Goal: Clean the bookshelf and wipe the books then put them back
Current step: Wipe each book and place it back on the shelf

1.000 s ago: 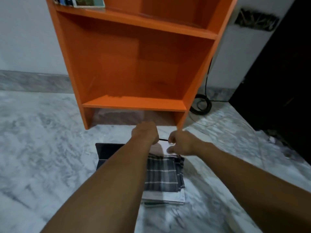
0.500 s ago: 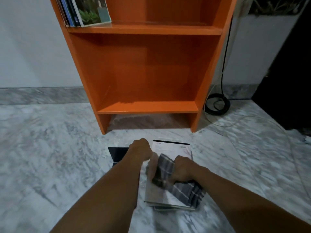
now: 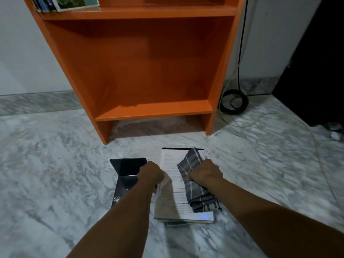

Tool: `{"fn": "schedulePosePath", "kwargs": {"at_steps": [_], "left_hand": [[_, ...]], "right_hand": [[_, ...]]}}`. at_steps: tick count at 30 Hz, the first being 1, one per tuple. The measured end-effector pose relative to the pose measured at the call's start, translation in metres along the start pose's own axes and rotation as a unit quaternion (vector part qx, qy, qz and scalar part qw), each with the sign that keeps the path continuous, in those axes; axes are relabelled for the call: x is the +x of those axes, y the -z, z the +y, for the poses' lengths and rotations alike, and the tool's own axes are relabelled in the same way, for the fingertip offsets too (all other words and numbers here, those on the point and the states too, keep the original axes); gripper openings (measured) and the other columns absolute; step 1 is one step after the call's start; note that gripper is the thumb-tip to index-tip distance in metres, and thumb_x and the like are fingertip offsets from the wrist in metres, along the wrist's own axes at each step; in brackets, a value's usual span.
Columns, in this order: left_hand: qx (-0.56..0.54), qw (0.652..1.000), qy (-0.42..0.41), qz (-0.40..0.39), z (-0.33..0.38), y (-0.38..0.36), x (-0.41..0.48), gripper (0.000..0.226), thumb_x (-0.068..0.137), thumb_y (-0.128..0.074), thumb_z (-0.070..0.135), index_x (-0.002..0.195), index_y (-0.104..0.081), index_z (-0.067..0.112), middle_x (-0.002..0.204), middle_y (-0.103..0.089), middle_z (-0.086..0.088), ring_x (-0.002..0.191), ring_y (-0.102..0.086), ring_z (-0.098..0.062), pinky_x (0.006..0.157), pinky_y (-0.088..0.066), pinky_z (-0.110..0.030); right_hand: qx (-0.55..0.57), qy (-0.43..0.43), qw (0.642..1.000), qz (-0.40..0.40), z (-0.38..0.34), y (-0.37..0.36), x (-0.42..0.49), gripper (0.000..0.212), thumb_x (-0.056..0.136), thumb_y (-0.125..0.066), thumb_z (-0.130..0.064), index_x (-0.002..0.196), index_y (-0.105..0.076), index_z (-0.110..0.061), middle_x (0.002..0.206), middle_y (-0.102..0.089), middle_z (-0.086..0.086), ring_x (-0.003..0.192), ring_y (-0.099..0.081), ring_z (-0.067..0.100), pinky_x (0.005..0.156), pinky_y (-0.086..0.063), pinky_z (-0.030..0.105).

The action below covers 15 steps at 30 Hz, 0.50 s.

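Steadying the book [image 3: 172,200] by its left edge with curled fingers, the left hand [image 3: 150,173] frees the right hand [image 3: 205,173], fingers clamped on the cloth [image 3: 200,196], to wipe.

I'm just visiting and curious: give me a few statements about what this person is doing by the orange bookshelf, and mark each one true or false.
1. The right hand grips a grey checked cloth lying on the top book of a stack. True.
2. The bottom shelf of the orange bookshelf holds a row of books. False: no books show there; the shelved books stand on the shelf above, at its left end.
3. The left hand holds the top book's left edge. True.
4. The black bookend stands on a shelf. False: it is on the marble floor, left of the stack.
5. A coiled black cable lies left of the bookshelf. False: it lies to the right.
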<state>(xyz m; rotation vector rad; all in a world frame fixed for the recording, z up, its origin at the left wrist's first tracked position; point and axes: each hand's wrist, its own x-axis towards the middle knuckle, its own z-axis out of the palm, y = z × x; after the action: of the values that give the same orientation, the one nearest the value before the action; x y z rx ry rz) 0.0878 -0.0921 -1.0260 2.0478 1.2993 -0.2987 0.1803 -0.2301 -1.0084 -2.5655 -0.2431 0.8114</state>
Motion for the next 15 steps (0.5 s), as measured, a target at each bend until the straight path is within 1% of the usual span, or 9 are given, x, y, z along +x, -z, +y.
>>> {"fn": "schedulePosePath", "kwargs": {"at_steps": [1,3,5,7,8,10,13,14,15], "left_hand": [[-0.006,1.0,0.003,-0.006,-0.001,0.0,0.002,0.025,0.094,-0.058,0.016,0.074,-0.048,0.006,0.077,-0.06,-0.008,0.069,-0.067,-0.022,0.057,-0.056,-0.03],[-0.04,0.999,0.012,-0.027,-0.002,0.0,0.005,0.021,0.091,-0.062,0.021,0.086,-0.055,0.002,0.092,-0.065,-0.012,0.085,-0.069,-0.03,0.076,-0.06,-0.038],[-0.067,0.996,0.028,-0.053,0.0,0.003,0.006,0.04,0.087,-0.067,0.034,0.104,-0.058,-0.001,0.103,-0.066,-0.013,0.092,-0.068,-0.031,0.083,-0.059,-0.042],[-0.076,0.994,0.031,-0.072,0.002,0.006,0.005,0.064,0.084,-0.067,0.051,0.12,-0.055,0.0,0.115,-0.064,-0.012,0.1,-0.065,-0.03,0.087,-0.056,-0.038],[-0.085,0.993,0.034,-0.076,0.003,0.007,0.004,0.074,0.081,-0.066,0.059,0.125,-0.054,0.001,0.12,-0.062,-0.012,0.104,-0.063,-0.03,0.088,-0.054,-0.037],[-0.135,0.986,0.018,-0.092,0.005,0.009,0.003,0.083,0.075,-0.067,0.066,0.126,-0.055,0.002,0.12,-0.063,-0.013,0.104,-0.063,-0.031,0.092,-0.054,-0.04],[-0.279,0.951,-0.018,-0.13,0.005,0.008,0.006,0.099,0.05,-0.078,0.071,0.123,-0.063,0.005,0.12,-0.067,-0.012,0.105,-0.066,-0.031,0.097,-0.052,-0.044],[-0.296,0.945,-0.036,-0.138,0.004,0.006,0.009,0.1,0.048,-0.077,0.072,0.123,-0.065,0.008,0.121,-0.067,-0.011,0.107,-0.065,-0.032,0.098,-0.051,-0.045],[-0.312,0.938,-0.058,-0.137,0.003,0.007,0.008,0.09,0.054,-0.076,0.07,0.119,-0.067,0.009,0.119,-0.069,-0.01,0.106,-0.066,-0.032,0.099,-0.051,-0.046]], "right_hand": [[0.01,-0.007,1.0,0.004,0.001,-0.001,0.0,0.039,0.073,-0.081,-0.031,0.092,-0.053,-0.011,0.096,-0.064,0.008,0.098,-0.064,0.027,0.078,-0.054,0.03],[0.032,-0.012,0.999,0.005,0.005,-0.003,0.002,0.037,0.073,-0.08,-0.032,0.087,-0.054,-0.011,0.087,-0.061,0.007,0.093,-0.064,0.026,0.073,-0.053,0.028],[0.055,-0.002,0.998,-0.012,0.011,-0.005,0.007,0.047,0.073,-0.081,-0.035,0.103,-0.058,-0.009,0.093,-0.063,0.008,0.093,-0.064,0.026,0.072,-0.051,0.027],[0.092,0.004,0.995,-0.031,0.016,-0.007,0.012,0.064,0.07,-0.083,-0.036,0.12,-0.055,-0.008,0.098,-0.066,0.009,0.089,-0.065,0.025,0.074,-0.053,0.028],[0.119,0.003,0.992,-0.038,0.018,-0.007,0.016,0.066,0.068,-0.085,-0.035,0.121,-0.055,-0.009,0.096,-0.068,0.009,0.085,-0.067,0.024,0.075,-0.055,0.03],[0.193,-0.005,0.98,-0.051,0.022,-0.004,0.019,0.06,0.065,-0.088,-0.029,0.111,-0.06,-0.003,0.096,-0.07,0.012,0.083,-0.068,0.025,0.08,-0.058,0.036],[0.288,-0.026,0.955,-0.072,0.028,0.002,0.014,0.07,0.064,-0.091,-0.023,0.122,-0.058,0.002,0.116,-0.065,0.016,0.102,-0.064,0.03,0.092,-0.054,0.042],[0.309,-0.027,0.948,-0.077,0.029,0.003,0.009,0.074,0.064,-0.091,-0.022,0.125,-0.056,0.002,0.119,-0.064,0.016,0.105,-0.063,0.03,0.094,-0.053,0.042],[0.328,-0.027,0.941,-0.078,0.029,0.004,0.006,0.073,0.065,-0.09,-0.021,0.125,-0.057,0.001,0.118,-0.065,0.016,0.103,-0.064,0.03,0.092,-0.054,0.043]]}}
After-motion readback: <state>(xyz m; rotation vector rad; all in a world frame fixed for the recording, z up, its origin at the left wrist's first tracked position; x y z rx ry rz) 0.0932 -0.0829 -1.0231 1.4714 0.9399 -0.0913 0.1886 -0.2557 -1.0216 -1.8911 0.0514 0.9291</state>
